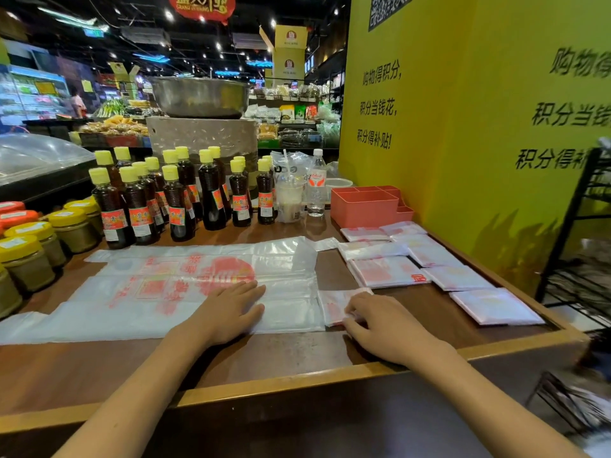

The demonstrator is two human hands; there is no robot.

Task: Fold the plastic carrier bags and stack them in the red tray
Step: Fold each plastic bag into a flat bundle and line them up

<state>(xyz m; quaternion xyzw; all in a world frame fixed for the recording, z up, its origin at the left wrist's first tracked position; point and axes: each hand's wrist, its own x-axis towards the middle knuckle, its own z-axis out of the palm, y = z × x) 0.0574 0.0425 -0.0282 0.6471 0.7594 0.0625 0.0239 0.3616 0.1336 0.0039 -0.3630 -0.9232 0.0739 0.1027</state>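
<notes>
A clear plastic carrier bag [172, 285] with red print lies spread flat across the wooden table. My left hand [231, 309] presses flat on its right part, fingers straight. My right hand [380, 325] pinches the edge of a small folded bag [334, 305] lying just right of the spread one. Several folded bags [429, 266] lie in rows on the right side of the table. The red tray [367, 206] stands at the back right, beside the yellow wall; I see nothing inside it from here.
Dark sauce bottles [178, 200] with yellow caps stand in rows behind the spread bag. Yellow-lidded jars [29, 252] line the left edge. A plastic cup [291, 203] and a water bottle [316, 186] stand left of the tray. A black metal rack [582, 233] is at the right.
</notes>
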